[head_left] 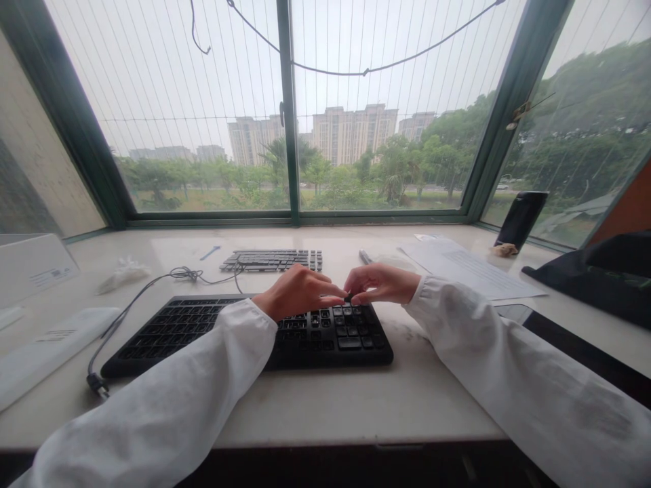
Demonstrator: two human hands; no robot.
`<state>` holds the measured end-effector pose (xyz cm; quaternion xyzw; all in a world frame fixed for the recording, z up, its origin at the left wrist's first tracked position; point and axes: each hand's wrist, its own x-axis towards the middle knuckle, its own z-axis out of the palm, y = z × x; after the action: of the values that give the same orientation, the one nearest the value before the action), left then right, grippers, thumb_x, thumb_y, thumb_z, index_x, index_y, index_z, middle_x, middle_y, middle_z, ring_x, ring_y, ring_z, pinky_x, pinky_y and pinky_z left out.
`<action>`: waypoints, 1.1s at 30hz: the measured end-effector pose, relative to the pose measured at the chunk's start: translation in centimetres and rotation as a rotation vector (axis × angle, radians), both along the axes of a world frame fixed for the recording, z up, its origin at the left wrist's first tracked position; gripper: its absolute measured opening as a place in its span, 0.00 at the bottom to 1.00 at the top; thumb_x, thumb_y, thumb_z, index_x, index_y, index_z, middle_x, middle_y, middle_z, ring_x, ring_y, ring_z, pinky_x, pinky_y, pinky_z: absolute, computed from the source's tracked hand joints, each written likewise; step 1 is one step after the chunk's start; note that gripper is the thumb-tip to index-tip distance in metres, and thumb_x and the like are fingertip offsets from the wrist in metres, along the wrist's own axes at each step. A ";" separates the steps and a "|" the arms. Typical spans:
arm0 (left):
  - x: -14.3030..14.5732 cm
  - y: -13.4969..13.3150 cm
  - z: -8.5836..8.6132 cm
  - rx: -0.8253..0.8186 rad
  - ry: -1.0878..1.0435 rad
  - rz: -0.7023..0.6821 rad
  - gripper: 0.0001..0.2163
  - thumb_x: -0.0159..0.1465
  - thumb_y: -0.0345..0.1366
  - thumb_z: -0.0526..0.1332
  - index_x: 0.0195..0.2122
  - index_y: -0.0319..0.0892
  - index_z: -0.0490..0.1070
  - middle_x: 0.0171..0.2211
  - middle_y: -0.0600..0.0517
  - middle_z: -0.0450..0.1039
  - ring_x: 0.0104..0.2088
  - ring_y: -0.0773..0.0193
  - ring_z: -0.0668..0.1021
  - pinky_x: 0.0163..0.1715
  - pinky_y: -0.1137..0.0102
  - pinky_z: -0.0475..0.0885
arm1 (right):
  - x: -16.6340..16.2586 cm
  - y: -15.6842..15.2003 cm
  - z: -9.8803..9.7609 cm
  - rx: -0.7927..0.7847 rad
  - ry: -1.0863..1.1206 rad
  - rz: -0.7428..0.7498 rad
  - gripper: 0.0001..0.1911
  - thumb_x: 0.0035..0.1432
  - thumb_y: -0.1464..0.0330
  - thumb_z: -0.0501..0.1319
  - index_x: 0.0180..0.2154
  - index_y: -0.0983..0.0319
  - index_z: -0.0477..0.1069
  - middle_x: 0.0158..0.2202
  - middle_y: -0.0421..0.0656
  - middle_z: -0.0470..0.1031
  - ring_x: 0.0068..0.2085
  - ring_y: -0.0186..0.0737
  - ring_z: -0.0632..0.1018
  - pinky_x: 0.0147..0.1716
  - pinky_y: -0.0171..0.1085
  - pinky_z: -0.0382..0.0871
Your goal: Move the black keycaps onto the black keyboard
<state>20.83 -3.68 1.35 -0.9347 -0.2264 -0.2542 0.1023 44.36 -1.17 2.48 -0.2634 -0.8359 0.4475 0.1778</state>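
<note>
While left hand (298,291) and right hand (382,283) meet mid-frame, fingertips (340,296) pinched on something tiny above black keyboard (167,332); item unclear. Small, steady pulls seem wisest.

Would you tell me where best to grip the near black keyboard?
Grip the black keyboard at its two short ends, from left and right: it lies flat, long and thin, so a one-ended hold would likely tip it.
</note>
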 end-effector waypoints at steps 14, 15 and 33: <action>0.7 -0.9 0.4 -0.044 0.030 -0.020 0.13 0.65 0.43 0.56 0.36 0.49 0.80 0.25 0.55 0.77 0.22 0.74 0.73 0.22 0.77 0.63 | 0.4 0.4 0.1 0.156 -0.146 0.071 0.20 0.50 0.54 0.64 0.39 0.62 0.77 0.32 0.42 0.78 0.34 0.34 0.75 0.37 0.34 0.67; 0.8 -0.9 0.4 -0.057 0.034 -0.019 0.13 0.65 0.44 0.56 0.35 0.49 0.80 0.26 0.55 0.77 0.23 0.74 0.74 0.23 0.77 0.64 | 0.4 0.3 0.2 0.177 -0.160 0.082 0.20 0.51 0.54 0.64 0.39 0.61 0.78 0.32 0.42 0.79 0.34 0.34 0.75 0.36 0.33 0.67; 1.1 -1.7 1.4 -0.228 0.151 -0.068 0.08 0.61 0.37 0.60 0.32 0.50 0.80 0.22 0.56 0.75 0.22 0.73 0.73 0.22 0.77 0.60 | -0.2 -0.4 0.0 0.317 -0.247 0.068 0.15 0.46 0.57 0.67 0.33 0.61 0.80 0.24 0.38 0.77 0.26 0.31 0.70 0.28 0.31 0.63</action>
<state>21.98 -5.40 2.79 -0.9639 -0.2138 -0.1590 0.0038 44.15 -1.53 2.47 -0.2569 -0.9196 0.2805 0.0979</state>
